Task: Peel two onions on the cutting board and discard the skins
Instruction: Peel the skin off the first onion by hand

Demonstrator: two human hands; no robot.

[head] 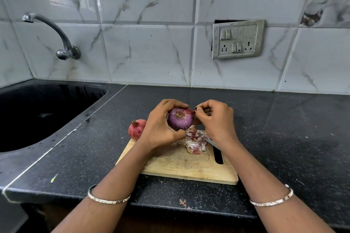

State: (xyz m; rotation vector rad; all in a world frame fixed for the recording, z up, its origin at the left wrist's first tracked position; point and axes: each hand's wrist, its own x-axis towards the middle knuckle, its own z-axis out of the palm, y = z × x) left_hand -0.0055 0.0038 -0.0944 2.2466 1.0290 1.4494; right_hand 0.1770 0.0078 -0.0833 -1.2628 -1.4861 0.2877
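Note:
My left hand (161,128) grips a purple onion (180,120) and holds it up above the far end of the wooden cutting board (180,166). Most of its surface is bare and shiny. My right hand (214,119) pinches a strip of papery skin (192,112) at the onion's upper right side. A pile of torn pink skins (196,141) lies on the board under my hands. A second onion (136,128), reddish and with its dry skin on, sits at the board's far left corner, partly hidden by my left hand.
A knife (217,154) with a black handle lies on the board under my right wrist. A dark sink (37,117) with a curved tap (62,43) is at the left. A few skin scraps (183,203) lie at the counter's front edge.

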